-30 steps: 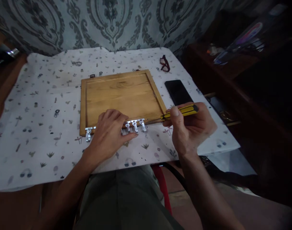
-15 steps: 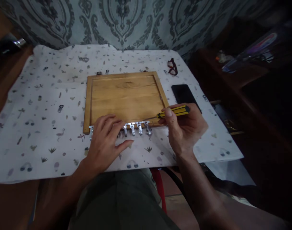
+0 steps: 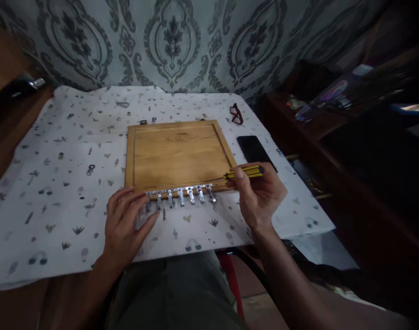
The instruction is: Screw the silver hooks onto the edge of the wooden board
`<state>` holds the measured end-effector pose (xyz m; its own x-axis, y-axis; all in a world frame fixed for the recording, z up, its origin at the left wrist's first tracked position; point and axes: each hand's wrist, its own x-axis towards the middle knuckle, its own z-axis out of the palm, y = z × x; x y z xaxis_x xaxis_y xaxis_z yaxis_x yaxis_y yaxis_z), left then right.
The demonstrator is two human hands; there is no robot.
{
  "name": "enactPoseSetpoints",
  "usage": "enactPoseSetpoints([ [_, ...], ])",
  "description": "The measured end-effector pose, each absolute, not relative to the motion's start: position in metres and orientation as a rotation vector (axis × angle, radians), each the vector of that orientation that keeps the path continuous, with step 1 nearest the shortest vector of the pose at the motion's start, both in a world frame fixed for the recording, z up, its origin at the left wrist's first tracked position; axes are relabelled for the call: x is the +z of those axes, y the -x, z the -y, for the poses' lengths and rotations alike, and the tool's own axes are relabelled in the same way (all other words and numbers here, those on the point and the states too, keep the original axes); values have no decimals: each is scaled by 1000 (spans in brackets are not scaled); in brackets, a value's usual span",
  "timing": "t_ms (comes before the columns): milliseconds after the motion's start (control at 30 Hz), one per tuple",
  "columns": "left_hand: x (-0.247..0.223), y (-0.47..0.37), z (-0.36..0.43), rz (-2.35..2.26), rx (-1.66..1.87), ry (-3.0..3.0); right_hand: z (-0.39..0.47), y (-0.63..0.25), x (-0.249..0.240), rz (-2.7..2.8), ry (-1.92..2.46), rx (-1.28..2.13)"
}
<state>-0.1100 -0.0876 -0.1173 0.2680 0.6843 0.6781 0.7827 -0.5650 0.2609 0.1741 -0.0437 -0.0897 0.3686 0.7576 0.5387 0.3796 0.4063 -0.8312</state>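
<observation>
The square honey-coloured wooden panel with a raised rim [image 3: 177, 156] lies flat in the middle of the white printed tablecloth [image 3: 58, 183], and a silver metal strip of hooks [image 3: 180, 192] sits along its near edge, at six o'clock of the panel. Six hooks show, hanging off over the cloth; whether every screw is in cannot be made out. The right hand [image 3: 259, 195] is closed around a yellow-and-black-handled screwdriver [image 3: 244, 172], held almost level, its shaft pointing in at the strip's right end from about four o'clock of the panel, so by the look of it the fastening there is the part in hand, with the strip already lined up on the edge. The left hand [image 3: 125, 224] is empty, fingers spread and flat on the cloth, tips touching the strip's left end at seven o'clock. Out at two o'clock, a flat black phone [image 3: 254, 149] lies just beside the panel, and dark red-framed glasses [image 3: 236, 114] rest beyond it. The panel's shallow recess holds nothing.
</observation>
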Motion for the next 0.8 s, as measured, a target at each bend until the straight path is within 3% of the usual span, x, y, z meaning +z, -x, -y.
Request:
enactPoseSetpoints([
  [200,-121,106,83,1351,-1276,2366,54,-182,-92,920,1185,219],
  [400,-122,108,85,1333,-1405,2364,61,-201,-123,460,1077,380],
  [800,-127,113,83,1320,-1543,2436,59,-215,-137,223,928,564],
])
